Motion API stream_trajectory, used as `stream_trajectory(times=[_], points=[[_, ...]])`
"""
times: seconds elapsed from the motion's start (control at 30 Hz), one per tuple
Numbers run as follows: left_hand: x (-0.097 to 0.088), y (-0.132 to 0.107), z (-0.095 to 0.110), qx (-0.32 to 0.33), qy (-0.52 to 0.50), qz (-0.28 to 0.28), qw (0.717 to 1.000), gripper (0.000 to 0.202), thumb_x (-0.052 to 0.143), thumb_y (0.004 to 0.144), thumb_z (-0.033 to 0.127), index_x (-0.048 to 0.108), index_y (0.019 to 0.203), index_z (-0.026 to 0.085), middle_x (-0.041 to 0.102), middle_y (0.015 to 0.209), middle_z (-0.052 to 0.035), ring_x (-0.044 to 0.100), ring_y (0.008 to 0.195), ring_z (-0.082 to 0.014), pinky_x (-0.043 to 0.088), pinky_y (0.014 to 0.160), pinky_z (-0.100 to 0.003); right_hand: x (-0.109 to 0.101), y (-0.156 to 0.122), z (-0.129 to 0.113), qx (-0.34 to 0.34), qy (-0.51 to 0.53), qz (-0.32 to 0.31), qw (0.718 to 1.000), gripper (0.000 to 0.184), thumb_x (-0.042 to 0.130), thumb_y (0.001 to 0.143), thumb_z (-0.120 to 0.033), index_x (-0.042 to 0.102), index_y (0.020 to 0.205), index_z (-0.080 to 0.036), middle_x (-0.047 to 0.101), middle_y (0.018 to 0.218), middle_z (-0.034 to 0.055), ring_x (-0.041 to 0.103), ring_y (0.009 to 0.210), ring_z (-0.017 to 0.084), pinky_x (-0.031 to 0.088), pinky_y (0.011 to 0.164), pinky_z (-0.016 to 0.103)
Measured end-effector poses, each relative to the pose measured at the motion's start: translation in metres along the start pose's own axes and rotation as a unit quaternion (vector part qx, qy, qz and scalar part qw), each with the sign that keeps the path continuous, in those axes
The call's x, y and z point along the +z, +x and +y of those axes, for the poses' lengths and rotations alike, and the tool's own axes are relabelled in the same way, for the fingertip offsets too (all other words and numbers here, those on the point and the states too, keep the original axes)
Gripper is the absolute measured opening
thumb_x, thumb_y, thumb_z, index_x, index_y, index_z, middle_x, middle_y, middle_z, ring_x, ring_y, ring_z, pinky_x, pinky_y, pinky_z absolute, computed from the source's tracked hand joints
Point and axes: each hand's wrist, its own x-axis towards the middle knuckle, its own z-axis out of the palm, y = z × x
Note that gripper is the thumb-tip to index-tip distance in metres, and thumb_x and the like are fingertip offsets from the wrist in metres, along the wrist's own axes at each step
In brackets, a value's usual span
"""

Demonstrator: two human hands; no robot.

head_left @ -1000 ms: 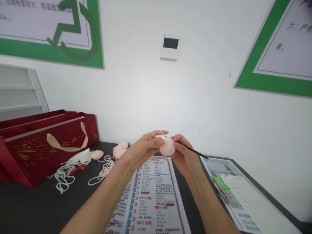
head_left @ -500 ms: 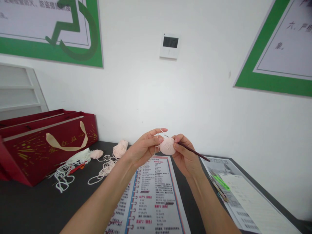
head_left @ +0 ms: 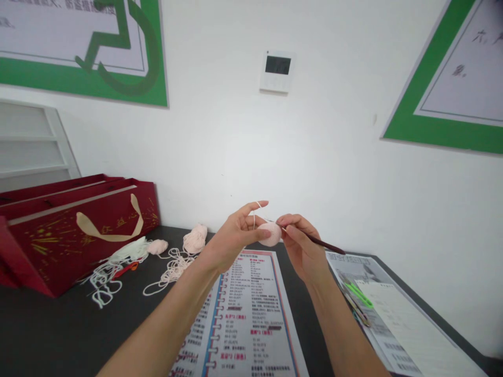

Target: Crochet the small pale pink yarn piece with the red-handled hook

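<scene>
My left hand (head_left: 244, 228) pinches a small, rounded, pale pink crochet piece (head_left: 270, 234) between thumb and fingers. Its index finger is raised, with a strand of pink yarn (head_left: 259, 205) looped over it. My right hand (head_left: 302, 242) is closed around a crochet hook (head_left: 325, 244) with a dark brown handle. The thin metal tip points left along the top of the crochet piece. Whether the tip is inside a stitch is too small to tell. Both hands are held above an open ring-bound sheet of printed text (head_left: 257, 293).
Dark red gift bags (head_left: 98, 220) stand at the left. By them lie white yarn (head_left: 128, 251), a pink yarn ball (head_left: 195, 239) and loose pink strands (head_left: 173, 272). At the right, a green clip-like item (head_left: 360, 294) lies on papers (head_left: 408, 314). A white wall rises behind the black table (head_left: 51, 335).
The right hand and hook have shifted slightly right, and the hook's handle sticks out farther. My left thumb now lies across the crochet piece, and the left index finger is higher. The view has shifted slightly.
</scene>
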Motion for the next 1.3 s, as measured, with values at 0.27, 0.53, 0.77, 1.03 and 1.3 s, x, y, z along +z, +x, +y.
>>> stream_trajectory(times=[0.27,0.53,0.77,1.03,1.3], points=[[0.003,-0.001,-0.001,0.037,0.009,0.005,0.999,0.054,0.072,0.077,0.019,0.051,0.126,0.015,0.067,0.078,0.0,0.061,0.074,-0.0125,0.042,0.074,-0.028,-0.003,0.0,-0.004,-0.038,-0.022,0.019,0.999,0.01,0.076,0.069,-0.018,0.067,0.071,-0.022,0.069,0.079,-0.0012,0.058,0.069,0.011,0.045,0.069,0.026],[0.007,-0.003,0.003,0.053,0.052,0.024,0.997,0.064,0.071,0.076,0.017,0.044,0.134,0.013,0.06,0.074,0.0029,0.055,0.069,-0.0102,0.041,0.068,-0.026,0.002,-0.004,-0.006,-0.04,-0.038,0.015,0.998,0.007,0.07,0.078,-0.02,0.064,0.075,-0.021,0.066,0.063,-0.0029,0.054,0.057,0.011,0.041,0.055,0.024],[0.006,-0.007,0.004,0.032,0.037,-0.017,0.999,0.086,0.07,0.077,0.014,0.023,0.149,0.019,0.055,0.072,0.0058,0.05,0.063,-0.008,0.036,0.059,-0.024,0.007,-0.006,-0.011,-0.011,0.008,-0.019,1.0,0.008,0.069,0.077,-0.018,0.063,0.073,-0.02,0.068,0.064,-0.0016,0.057,0.052,0.01,0.044,0.05,0.022],[0.005,-0.006,0.004,0.055,0.048,-0.005,0.997,0.076,0.072,0.077,0.02,0.033,0.142,0.016,0.058,0.072,0.0046,0.055,0.068,-0.0095,0.04,0.066,-0.026,0.004,-0.006,-0.011,-0.005,0.034,-0.028,0.999,0.011,0.065,0.083,-0.019,0.061,0.073,-0.02,0.067,0.065,-0.0011,0.057,0.055,0.01,0.045,0.051,0.021],[0.006,-0.007,0.005,0.065,0.098,0.017,0.993,0.073,0.068,0.078,0.014,0.033,0.141,0.016,0.057,0.072,0.0054,0.049,0.063,-0.0086,0.035,0.06,-0.025,0.0,-0.005,-0.02,-0.01,0.011,-0.053,0.998,0.011,0.069,0.076,-0.014,0.062,0.07,-0.021,0.064,0.062,-0.0027,0.057,0.058,0.012,0.047,0.055,0.025]])
